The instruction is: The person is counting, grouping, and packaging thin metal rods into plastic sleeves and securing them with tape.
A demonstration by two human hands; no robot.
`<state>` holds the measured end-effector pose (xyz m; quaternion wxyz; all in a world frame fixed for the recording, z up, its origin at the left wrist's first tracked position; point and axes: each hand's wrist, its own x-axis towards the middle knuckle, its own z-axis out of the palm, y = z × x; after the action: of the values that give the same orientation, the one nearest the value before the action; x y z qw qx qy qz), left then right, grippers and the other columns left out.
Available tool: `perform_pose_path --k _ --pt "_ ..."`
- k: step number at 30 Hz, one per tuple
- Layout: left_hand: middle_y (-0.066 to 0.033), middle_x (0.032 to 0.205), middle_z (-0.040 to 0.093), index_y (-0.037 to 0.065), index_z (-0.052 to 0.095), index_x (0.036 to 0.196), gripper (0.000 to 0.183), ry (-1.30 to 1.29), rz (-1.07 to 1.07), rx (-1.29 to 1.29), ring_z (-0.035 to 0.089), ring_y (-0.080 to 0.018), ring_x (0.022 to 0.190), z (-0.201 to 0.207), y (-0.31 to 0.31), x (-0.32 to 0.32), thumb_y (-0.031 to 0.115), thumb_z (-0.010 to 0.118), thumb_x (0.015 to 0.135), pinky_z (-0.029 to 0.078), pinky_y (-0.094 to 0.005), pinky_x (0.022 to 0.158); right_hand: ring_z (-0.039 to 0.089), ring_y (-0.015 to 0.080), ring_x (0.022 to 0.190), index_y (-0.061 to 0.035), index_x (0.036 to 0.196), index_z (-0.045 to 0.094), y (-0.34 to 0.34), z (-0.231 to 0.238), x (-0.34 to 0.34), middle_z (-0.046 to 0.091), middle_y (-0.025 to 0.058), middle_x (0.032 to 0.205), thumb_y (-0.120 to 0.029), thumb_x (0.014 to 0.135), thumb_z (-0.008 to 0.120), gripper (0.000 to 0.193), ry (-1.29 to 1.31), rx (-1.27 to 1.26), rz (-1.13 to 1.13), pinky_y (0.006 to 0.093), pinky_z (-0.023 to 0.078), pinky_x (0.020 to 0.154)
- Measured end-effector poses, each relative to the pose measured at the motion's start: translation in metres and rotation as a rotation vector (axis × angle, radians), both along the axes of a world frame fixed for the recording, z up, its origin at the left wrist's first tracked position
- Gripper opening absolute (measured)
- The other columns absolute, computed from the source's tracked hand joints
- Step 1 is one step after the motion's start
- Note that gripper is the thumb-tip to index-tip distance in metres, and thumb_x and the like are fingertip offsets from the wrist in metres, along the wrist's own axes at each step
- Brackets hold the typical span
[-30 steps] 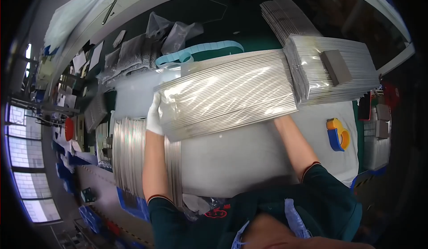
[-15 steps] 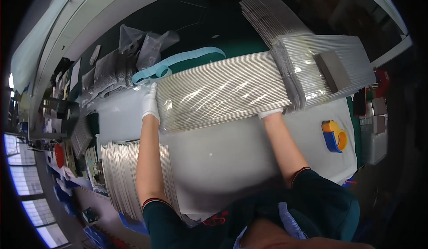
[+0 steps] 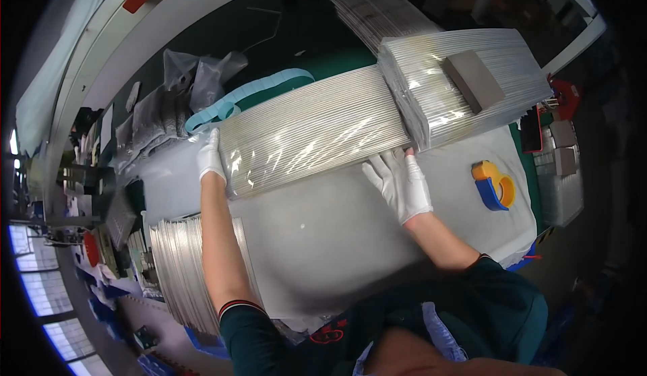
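A silvery ribbed panel in a clear plastic bag (image 3: 313,130) lies across the middle of the table, slightly tilted up to the right. My left hand (image 3: 211,157), in a white glove, grips its left end; part of the fingers is hidden there. My right hand (image 3: 402,184), gloved with bare fingertips showing, is open with fingers spread, its tips at the panel's near edge toward the right corner. Beyond that corner is a stack of bagged ribbed panels (image 3: 418,116) with a grey-brown block (image 3: 474,81) on top.
A yellow and blue tape dispenser (image 3: 493,186) sits on the grey cloth (image 3: 323,241) at right. Several ribbed panels (image 3: 178,261) stand stacked at near left. A light-blue strip roll (image 3: 253,96) and clear plastic bags (image 3: 158,113) lie behind. More panels (image 3: 384,15) are at the back.
My right hand has come out from under the panel's near edge, and its fingers have spread. My left hand stays at the left end. The whole view has shifted slightly.
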<state>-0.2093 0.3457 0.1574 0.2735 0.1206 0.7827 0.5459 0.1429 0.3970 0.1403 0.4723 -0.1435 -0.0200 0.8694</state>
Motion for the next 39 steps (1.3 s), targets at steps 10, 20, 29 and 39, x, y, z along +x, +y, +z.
perform_pose_path --k 10,20,29,39 --pt "-0.0120 0.117 0.053 -0.001 0.049 0.119 0.046 -0.032 -0.094 -0.009 0.051 -0.0222 0.102 -0.003 -0.007 -0.018 0.030 0.054 0.085 0.037 -0.0300 0.089 0.061 0.0320 0.087 0.0139 0.116 0.035 0.030 -0.021 0.009 0.055 0.0273 0.102 -0.041 0.086 0.051 0.064 -0.957 0.119 0.127 0.0341 0.054 0.070" --pt "-0.0148 0.119 0.048 0.008 0.048 0.117 0.048 1.431 -0.613 -0.275 0.039 -0.0341 0.115 0.001 -0.066 0.109 0.033 0.058 0.077 0.028 -0.0452 0.097 0.058 0.0310 0.093 0.0075 0.118 0.034 0.024 -0.022 0.008 0.053 0.0252 0.108 -0.039 0.087 0.049 0.058 -0.860 0.050 0.105 0.0359 0.052 0.074" --pt "-0.0184 0.119 0.050 0.003 0.051 0.115 0.043 1.154 -0.751 -0.154 0.042 -0.0362 0.115 -0.003 -0.157 0.256 0.021 0.061 0.077 0.031 -0.0429 0.098 0.055 0.0200 0.096 -0.0021 0.117 0.047 -0.041 -0.017 0.074 0.057 0.0088 0.105 -0.024 0.084 0.057 0.041 -1.058 1.081 0.537 0.0291 0.045 0.083" --pt "-0.0157 0.116 0.054 -0.002 0.043 0.124 0.039 -0.098 -0.431 0.443 0.053 -0.0226 0.106 -0.090 -0.322 0.437 0.015 0.049 0.089 0.039 -0.0320 0.093 0.051 0.0278 0.101 -0.0019 0.100 0.054 -0.039 -0.001 0.244 0.056 0.0144 0.101 -0.027 0.066 0.067 0.044 -2.213 1.901 -0.337 0.0386 0.037 0.087"
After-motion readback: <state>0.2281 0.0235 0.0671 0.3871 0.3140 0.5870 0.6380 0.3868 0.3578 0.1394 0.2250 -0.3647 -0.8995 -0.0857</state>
